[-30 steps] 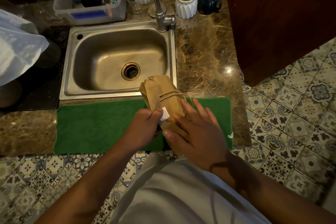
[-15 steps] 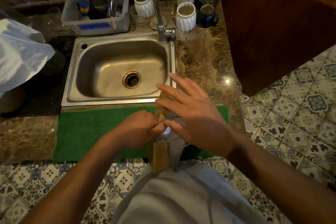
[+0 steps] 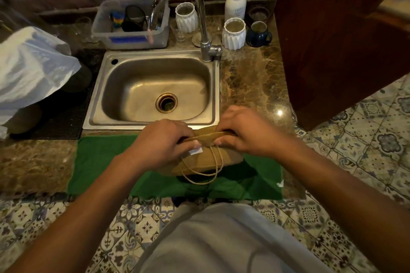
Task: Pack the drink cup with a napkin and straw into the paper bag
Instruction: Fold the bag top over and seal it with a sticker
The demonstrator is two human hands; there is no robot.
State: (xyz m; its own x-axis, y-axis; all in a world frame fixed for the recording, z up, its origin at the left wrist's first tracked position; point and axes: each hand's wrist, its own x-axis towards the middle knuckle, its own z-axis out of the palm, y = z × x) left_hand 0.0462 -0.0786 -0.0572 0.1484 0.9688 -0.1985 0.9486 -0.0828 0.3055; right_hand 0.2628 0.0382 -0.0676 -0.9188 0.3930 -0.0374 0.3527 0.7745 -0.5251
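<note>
On the green rectangular cloth mat (image 3: pixel 106 162), near its front middle, stands the brown paper bag (image 3: pixel 206 158), its twisted paper handle (image 3: pixel 200 173) hanging over the near face and a small white sticker (image 3: pixel 196 151) near its top edge. The left hand (image 3: pixel 164 142) pinches the bag's folded top at the sticker end, fingers closed on the paper; the right hand (image 3: pixel 246 131) is closed on the other end of the same fold. No cup, napkin or straw is visible outside the bag; whether they sit inside cannot be told. This looks like the closing step: the fold probably needs pressing flat and the sticker smoothing down to seal it. Beyond the mat lies the steel sink (image 3: pixel 153 93), then the curved chrome tap (image 3: pixel 199 17).
</note>
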